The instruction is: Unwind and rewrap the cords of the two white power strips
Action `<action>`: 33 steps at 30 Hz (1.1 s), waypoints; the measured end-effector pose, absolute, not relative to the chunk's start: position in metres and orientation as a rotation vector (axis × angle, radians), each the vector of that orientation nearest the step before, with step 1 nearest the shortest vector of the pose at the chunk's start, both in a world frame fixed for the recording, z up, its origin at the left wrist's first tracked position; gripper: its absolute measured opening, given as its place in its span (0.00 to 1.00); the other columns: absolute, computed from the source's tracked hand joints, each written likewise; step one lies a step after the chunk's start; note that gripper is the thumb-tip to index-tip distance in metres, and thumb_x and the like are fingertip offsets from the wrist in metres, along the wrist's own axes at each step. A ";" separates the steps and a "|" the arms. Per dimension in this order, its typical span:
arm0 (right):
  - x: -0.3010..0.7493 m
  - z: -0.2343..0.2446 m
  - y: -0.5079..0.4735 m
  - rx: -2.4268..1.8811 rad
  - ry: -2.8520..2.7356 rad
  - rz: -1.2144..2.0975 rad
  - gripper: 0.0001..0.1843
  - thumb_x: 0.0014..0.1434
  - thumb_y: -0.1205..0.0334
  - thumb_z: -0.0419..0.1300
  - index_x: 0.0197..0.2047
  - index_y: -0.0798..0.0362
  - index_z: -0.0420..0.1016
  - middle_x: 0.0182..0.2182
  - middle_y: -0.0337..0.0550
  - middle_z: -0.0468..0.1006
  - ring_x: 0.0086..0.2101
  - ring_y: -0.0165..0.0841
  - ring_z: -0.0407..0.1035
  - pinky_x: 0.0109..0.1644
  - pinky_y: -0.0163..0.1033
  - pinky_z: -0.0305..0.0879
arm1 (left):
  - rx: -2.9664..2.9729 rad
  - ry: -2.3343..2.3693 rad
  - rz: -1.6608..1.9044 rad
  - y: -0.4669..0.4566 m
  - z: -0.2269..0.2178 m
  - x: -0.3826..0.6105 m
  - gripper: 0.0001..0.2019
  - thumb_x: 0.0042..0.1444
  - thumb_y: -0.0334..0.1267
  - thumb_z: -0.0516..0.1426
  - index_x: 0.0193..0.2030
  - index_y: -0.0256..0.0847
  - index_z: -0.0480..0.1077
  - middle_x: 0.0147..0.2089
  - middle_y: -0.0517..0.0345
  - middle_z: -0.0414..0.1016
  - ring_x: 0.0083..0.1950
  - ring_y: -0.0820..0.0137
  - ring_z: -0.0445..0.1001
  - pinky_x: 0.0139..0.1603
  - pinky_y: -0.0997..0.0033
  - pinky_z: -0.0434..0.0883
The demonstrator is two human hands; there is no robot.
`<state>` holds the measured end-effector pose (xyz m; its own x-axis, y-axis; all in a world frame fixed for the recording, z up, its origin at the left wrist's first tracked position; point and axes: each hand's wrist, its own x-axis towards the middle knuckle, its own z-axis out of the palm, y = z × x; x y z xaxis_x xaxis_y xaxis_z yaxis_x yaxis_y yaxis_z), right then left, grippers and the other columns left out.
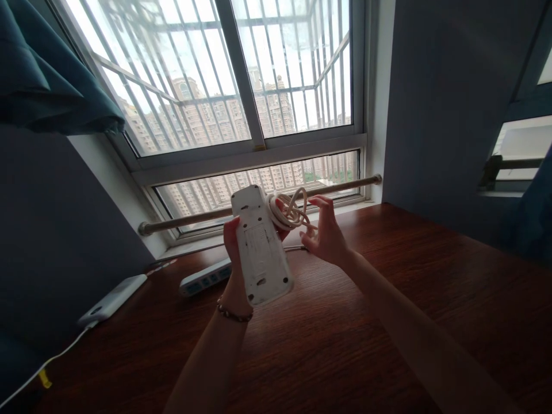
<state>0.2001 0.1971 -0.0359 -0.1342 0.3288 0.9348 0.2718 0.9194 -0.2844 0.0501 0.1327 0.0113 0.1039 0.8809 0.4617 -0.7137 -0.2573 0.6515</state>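
My left hand [233,247] grips a white power strip [264,259] raised above the table, its underside facing me. The thumb lies along the left edge, and fingertips show past the right edge. A loosely coiled cream cord [288,211] sits against the strip's upper right side, with left fingertips among its loops. Just right of the coil is my right hand [325,233], thumb and index finger spread apart. The thumb tip is close to the cord's lower strands; whether it touches them I cannot tell.
On the brown wooden table [388,299] a second power strip [204,278] lies behind my left hand. A white box-shaped device [112,299] with a white cable [56,356] is at the left. A metal rail [194,219] crosses before the barred window; a blue curtain [52,75] hangs upper left.
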 end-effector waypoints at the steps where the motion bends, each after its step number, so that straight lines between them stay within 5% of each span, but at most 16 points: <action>1: 0.202 -0.038 0.202 -0.550 -1.719 0.194 0.40 0.45 0.63 0.62 0.59 0.58 0.48 0.55 0.57 0.52 0.49 0.43 0.60 0.52 0.50 0.63 | 1.034 0.192 1.527 0.134 0.011 0.047 0.21 0.52 0.53 0.47 0.42 0.41 0.69 0.45 0.51 0.73 0.55 0.63 0.66 0.52 0.63 0.70; 4: 0.209 -0.036 0.211 -0.778 -1.586 0.871 0.52 0.38 0.56 0.69 0.60 0.59 0.44 0.54 0.63 0.56 0.36 0.39 0.68 0.39 0.47 0.70 | 1.097 0.130 1.499 0.140 0.009 0.037 0.21 0.51 0.55 0.47 0.41 0.43 0.68 0.43 0.52 0.73 0.51 0.65 0.68 0.51 0.66 0.71; 8: 0.225 -0.021 0.210 -0.617 -1.307 1.379 0.39 0.38 0.61 0.71 0.50 0.62 0.57 0.35 0.53 0.72 0.30 0.35 0.70 0.31 0.34 0.70 | 1.112 0.183 1.522 0.144 0.009 0.026 0.22 0.49 0.54 0.50 0.42 0.40 0.69 0.41 0.53 0.73 0.44 0.67 0.71 0.46 0.68 0.73; 14: 0.249 -0.009 0.215 -0.360 -0.997 1.335 0.45 0.34 0.72 0.72 0.57 0.56 0.62 0.34 0.44 0.74 0.32 0.29 0.70 0.37 0.32 0.72 | 1.074 0.752 1.300 0.148 0.001 0.000 0.25 0.48 0.49 0.54 0.50 0.35 0.68 0.38 0.51 0.76 0.34 0.66 0.73 0.26 0.71 0.71; 20: 0.261 -0.007 0.223 -0.265 -0.786 1.295 0.26 0.34 0.73 0.71 0.40 0.58 0.74 0.30 0.42 0.74 0.30 0.27 0.70 0.36 0.28 0.72 | 1.352 0.978 1.026 0.187 -0.027 -0.014 0.21 0.43 0.37 0.62 0.46 0.36 0.68 0.37 0.52 0.75 0.36 0.62 0.74 0.36 0.62 0.72; 33: 0.252 -0.004 0.217 -0.268 -0.792 1.238 0.23 0.35 0.73 0.69 0.37 0.56 0.71 0.28 0.37 0.72 0.30 0.27 0.70 0.37 0.30 0.72 | 1.716 1.081 0.966 0.203 -0.049 0.000 0.16 0.40 0.35 0.65 0.39 0.38 0.72 0.39 0.52 0.77 0.39 0.64 0.74 0.42 0.66 0.71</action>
<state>0.2517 0.2167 -0.0036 0.1065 0.9142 0.3910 -0.7384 0.3361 -0.5846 -0.0001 0.2034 -0.0494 0.3229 0.9330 0.1588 0.2620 -0.2494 0.9323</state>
